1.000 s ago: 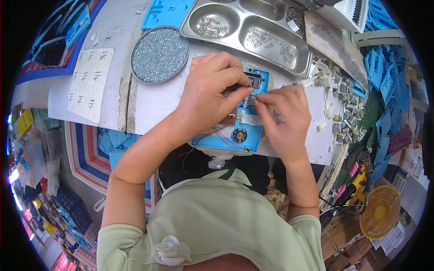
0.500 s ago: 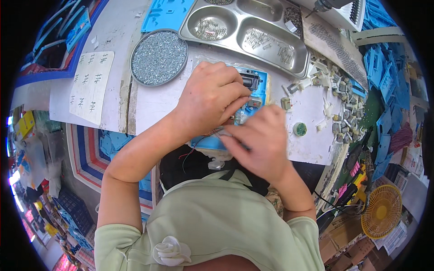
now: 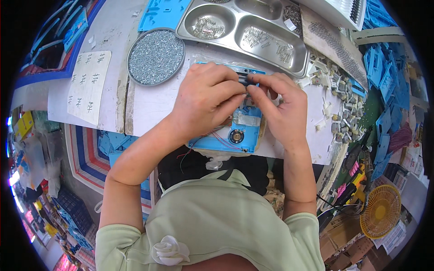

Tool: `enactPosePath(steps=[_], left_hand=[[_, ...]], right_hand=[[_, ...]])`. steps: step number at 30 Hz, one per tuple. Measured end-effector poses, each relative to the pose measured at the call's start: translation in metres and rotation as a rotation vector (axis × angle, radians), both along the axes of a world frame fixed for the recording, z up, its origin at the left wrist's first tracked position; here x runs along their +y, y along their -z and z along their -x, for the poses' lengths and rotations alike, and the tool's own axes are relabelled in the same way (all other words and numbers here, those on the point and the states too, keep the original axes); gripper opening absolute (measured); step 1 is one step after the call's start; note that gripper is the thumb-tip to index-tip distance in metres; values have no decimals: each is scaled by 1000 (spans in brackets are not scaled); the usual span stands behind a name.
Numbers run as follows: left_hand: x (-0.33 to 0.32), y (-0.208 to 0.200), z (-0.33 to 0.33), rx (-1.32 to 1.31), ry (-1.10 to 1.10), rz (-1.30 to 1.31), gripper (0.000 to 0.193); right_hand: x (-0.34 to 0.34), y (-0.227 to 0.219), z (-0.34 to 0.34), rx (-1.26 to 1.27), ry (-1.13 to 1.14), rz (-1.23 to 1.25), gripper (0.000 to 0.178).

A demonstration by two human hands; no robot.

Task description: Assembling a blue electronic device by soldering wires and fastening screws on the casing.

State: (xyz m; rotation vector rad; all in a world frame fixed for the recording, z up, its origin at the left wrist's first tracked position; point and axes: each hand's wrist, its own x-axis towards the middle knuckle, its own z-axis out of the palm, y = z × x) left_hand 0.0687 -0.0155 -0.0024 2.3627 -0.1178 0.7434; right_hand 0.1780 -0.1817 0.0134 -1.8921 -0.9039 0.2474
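Note:
A blue plastic housing [image 3: 242, 131] lies on the white bench in front of me, with a small round speaker, thin red wires and a clear patch inside it. My left hand [image 3: 205, 101] rests over its left half, fingers curled toward the top edge. My right hand [image 3: 280, 108] meets it from the right. Between the fingertips of both hands sits a small dark part [image 3: 244, 81] at the housing's far edge. Most of the housing's upper half is hidden under my hands.
A round tin of small screws [image 3: 156, 56] stands at the back left. Behind the housing lies a steel compartment tray [image 3: 244, 31] holding metal bits. Small grey parts [image 3: 341, 97] are scattered at the right, a paper sheet [image 3: 89, 86] lies at the left, and a yellow fan [image 3: 379, 212] stands below right.
My right hand came back up from the near edge of the housing to its far edge, meeting the left fingertips on the dark part. The left hand stayed over the housing.

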Motion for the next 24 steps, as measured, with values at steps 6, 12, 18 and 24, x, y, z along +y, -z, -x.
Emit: enactPosePath(steps=[6, 12, 18, 24], left_hand=[[8, 9, 12, -15, 222, -10, 22], [12, 0, 17, 123, 246, -59, 19], [31, 7, 36, 188, 94, -120, 19], [1, -22, 29, -39, -329, -243, 26]], right_hand=[[0, 5, -3, -128, -52, -25, 11], [-11, 4, 1, -98, 2, 23, 9], [-15, 10, 5, -364, 21, 29, 11], [-14, 10, 11, -464, 10, -52, 14]])
